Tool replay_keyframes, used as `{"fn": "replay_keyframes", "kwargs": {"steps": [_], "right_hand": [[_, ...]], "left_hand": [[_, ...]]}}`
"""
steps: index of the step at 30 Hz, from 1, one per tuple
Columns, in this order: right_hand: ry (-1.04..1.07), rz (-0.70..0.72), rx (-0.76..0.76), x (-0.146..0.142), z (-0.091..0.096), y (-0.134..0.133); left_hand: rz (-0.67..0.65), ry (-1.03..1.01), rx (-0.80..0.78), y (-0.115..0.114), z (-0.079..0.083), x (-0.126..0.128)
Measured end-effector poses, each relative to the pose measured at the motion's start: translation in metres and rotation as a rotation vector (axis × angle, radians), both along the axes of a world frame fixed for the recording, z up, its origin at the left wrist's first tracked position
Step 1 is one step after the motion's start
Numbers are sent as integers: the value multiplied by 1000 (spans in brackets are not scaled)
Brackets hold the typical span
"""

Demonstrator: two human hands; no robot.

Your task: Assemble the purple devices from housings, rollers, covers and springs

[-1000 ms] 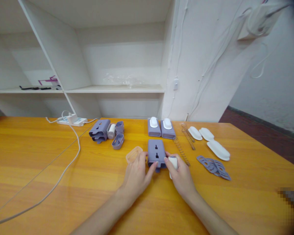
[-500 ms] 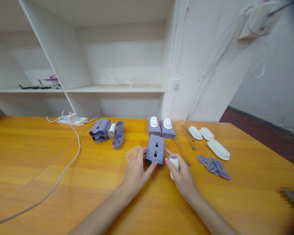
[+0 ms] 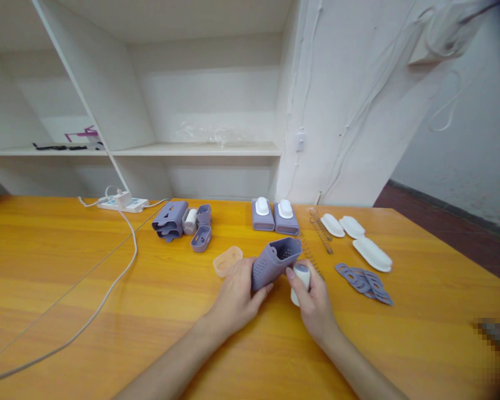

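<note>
The left hand [image 3: 235,289] has its grip closed partway around a purple case [image 3: 266,269], fingers along its left side and thumb low on the near side. The case is tilted between the two hands, its open end facing up and rightward, with rows of small holes in its side. The right hand [image 3: 316,305] has its grip curled around a white cylinder [image 3: 303,275] with a purple top, just beside the case; whether its fingertips touch the case I cannot tell.

A clear tray [image 3: 225,262] lies on the surface [image 3: 108,311] just beside the left hand. Beyond the case, two purple boxes [image 3: 287,225] stand side by side, each topped by a white piece. Springs [image 3: 320,233], white covers [image 3: 372,255] and overlapping flat purple plates [image 3: 364,284] lie to the right.
</note>
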State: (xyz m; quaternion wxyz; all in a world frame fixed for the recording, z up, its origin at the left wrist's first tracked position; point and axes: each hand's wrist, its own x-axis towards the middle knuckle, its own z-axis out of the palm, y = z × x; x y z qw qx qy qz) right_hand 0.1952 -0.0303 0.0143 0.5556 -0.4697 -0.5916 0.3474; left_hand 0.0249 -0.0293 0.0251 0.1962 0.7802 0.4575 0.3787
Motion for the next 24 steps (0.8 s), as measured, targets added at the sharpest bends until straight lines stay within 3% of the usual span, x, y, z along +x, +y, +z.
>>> {"fn": "replay_keyframes", "kwargs": {"steps": [9, 17, 24], "right_hand": [[272, -156, -93, 0, 2, 10], [528, -145, -161, 8, -9, 18], [353, -234, -203, 9, -8, 21]], "left_hand": [[144, -163, 24, 2, -1, 1], [257, -426, -112, 7, -3, -4], [297, -544, -192, 12, -3, -7]]}}
